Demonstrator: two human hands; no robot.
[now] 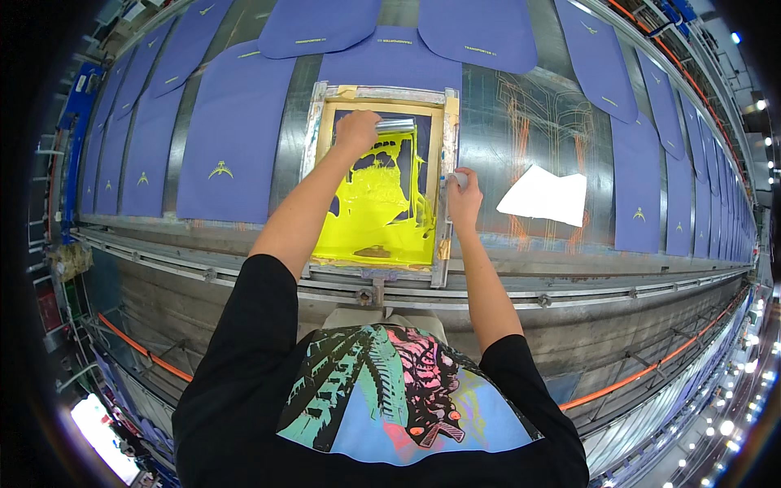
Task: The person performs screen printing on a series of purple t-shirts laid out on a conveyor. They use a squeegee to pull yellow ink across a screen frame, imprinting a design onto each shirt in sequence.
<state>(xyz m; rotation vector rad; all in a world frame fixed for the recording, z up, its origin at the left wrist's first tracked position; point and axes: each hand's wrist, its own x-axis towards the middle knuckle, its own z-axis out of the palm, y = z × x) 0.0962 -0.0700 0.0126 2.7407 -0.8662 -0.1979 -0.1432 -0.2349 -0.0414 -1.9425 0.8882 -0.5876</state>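
A rectangular screen-printing frame (450, 126) lies on the long table in front of me. Bright yellow ink (370, 232) covers most of its near half and streaks over the dark mesh farther up. My left hand (356, 132) is closed around one end of a metal squeegee (396, 126), which lies crosswise near the frame's far end. Beside the frame's right edge, my right hand (464, 195) has its fingers curled around a pale grip (461, 179). How that grip joins the frame is hidden.
Purple-blue cut fabric panels (236, 146) with small yellow prints line the table on both sides and beyond the frame. A white sheet (545, 195) lies right of my right hand. Along the near edge runs a metal rail (586, 298) with bolted fittings.
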